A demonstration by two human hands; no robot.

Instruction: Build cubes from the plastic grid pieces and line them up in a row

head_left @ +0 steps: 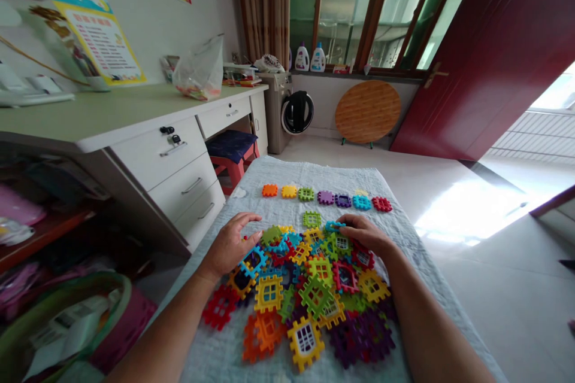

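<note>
A loose pile of colourful plastic building tiles with notched edges and window-like centres lies in front of me, with a yellow tile [306, 342] at its near edge. My left hand [233, 244] is at the pile's left side, thumb and fingers apart in a curve, beside a green tile [271, 235]. At the far right of the pile, my right hand [365, 231] has its fingertips on a blue tile [333, 226]; the fingers partly cover it. Just beyond the pile lies a single light green tile [311, 219].
A row of single tiles, from an orange tile [270, 190] to a red tile [381, 204], crosses the cloth-covered table [309, 170]. A drawer desk [162, 155] and a red stool [233, 152] stand left. Behind are a washing machine [275, 114] and a round wooden tabletop [367, 111].
</note>
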